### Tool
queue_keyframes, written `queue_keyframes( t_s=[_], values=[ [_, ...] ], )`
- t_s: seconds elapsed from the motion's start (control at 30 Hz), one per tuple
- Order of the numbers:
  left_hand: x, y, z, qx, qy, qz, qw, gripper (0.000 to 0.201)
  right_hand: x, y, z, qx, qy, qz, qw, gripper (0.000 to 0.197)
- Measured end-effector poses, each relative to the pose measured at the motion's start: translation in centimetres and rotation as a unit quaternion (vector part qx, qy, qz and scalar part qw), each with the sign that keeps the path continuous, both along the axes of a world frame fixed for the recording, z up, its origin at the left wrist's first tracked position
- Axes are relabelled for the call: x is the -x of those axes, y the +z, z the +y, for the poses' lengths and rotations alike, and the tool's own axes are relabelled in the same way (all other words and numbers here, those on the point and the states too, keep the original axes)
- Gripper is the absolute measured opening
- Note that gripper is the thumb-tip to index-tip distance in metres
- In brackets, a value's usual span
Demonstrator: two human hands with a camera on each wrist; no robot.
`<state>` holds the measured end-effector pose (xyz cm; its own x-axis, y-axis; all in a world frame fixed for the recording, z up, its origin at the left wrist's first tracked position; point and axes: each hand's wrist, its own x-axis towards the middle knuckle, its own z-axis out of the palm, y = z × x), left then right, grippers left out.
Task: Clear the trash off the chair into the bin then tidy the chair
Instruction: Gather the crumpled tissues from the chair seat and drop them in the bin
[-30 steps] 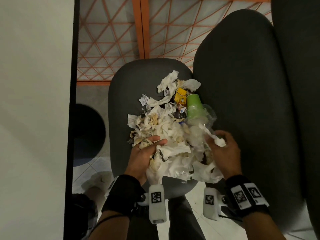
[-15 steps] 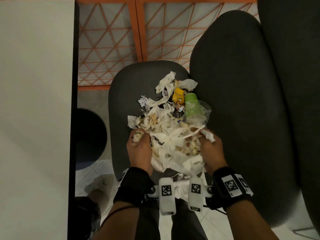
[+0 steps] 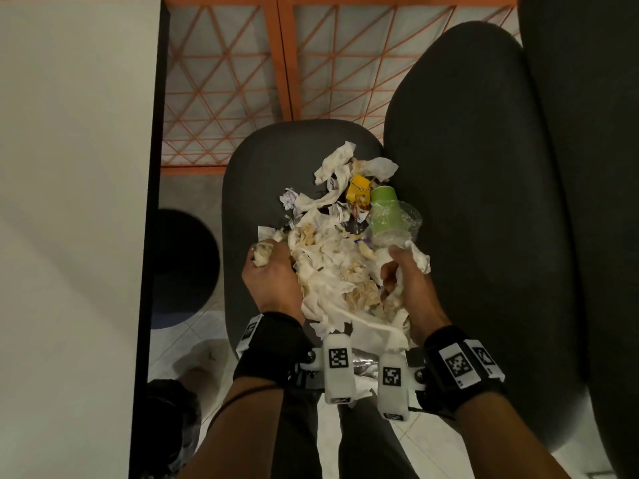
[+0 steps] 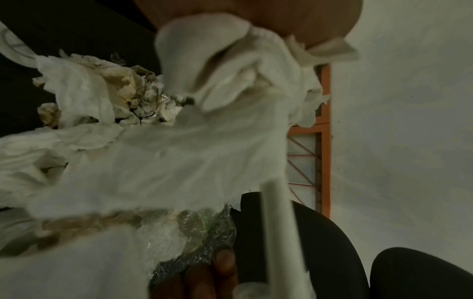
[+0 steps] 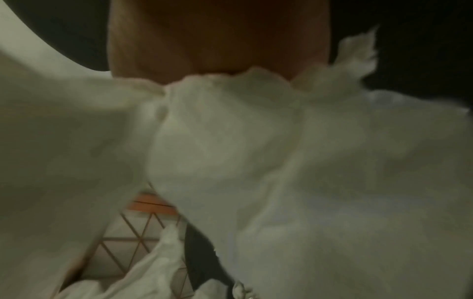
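- Left hand (image 3: 273,281) curled round crumpled tissues (image 3: 332,281) at the heap's left edge.
- Right hand (image 3: 408,288) clutching the same tissues on the right — hands close, heap between them.
- Green cup (image 3: 385,212) and yellow carton (image 3: 359,193) lying behind, on the chair (image 3: 276,160).
- Dark round bin (image 3: 186,267) left of the chair, on the floor.

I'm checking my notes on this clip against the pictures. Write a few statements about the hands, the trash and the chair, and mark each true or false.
1. Both hands grip tissue: left hand, right hand, tissue. True.
2. The green cup stands upright on the floor. False: it lies on the chair among the trash.
3. A yellow carton lies beside the cup. True.
4. The chair seat is already bare. False: trash covers much of it.
5. The trash is mostly crumpled white tissue. True.
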<state>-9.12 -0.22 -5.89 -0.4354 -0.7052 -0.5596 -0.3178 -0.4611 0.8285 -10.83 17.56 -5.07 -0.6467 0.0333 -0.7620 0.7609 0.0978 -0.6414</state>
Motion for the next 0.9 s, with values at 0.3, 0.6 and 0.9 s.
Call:
queue_keyframes(
  t_s=[0.3,0.6,0.9],
  values=[
    [2.9,1.6,0.1,0.091,-0.086,0.057,0.990,0.025,1.4,3.7,-1.7,0.080,0.319,-0.042,0.943,0.052],
    [3.4,1.8,-0.7,0.134,-0.141,0.057,0.979,0.013,2.6,2.6,-3.4,0.112,0.397,-0.008,0.911,0.035],
    [1.5,0.8,-2.2,-0.140,-0.156,0.089,0.974,0.069,3.5,0.5,-6.3,0.046,0.346,0.069,0.934,0.013]
  ],
)
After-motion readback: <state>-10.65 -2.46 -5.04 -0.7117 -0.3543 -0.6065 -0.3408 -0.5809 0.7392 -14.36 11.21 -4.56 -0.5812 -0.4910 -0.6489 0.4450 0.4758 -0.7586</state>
